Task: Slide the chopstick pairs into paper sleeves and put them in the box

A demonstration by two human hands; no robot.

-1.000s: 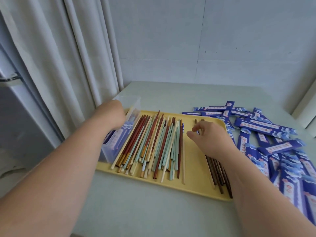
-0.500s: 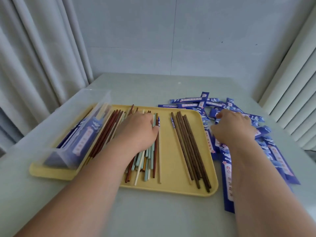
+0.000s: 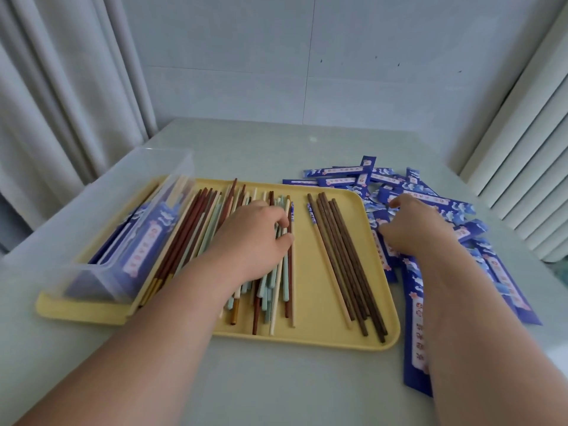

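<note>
A yellow tray holds a heap of loose chopsticks in red-brown, mint and cream, and a separate row of dark brown chopsticks on its right side. My left hand lies on the mixed heap, its fingers curled around some mint and cream sticks. My right hand lies palm down on the pile of blue paper sleeves right of the tray; its fingertips are hidden. A clear plastic box on the tray's left end holds sleeved pairs.
The grey table stands in a corner, with pale curtains at the left and a white slatted panel at the right. More blue sleeves trail toward the near right edge.
My left hand left the box and came to rest on the mixed chopsticks. My right hand went from the tray's brown sticks out to the sleeve pile. The view swung to the right.
</note>
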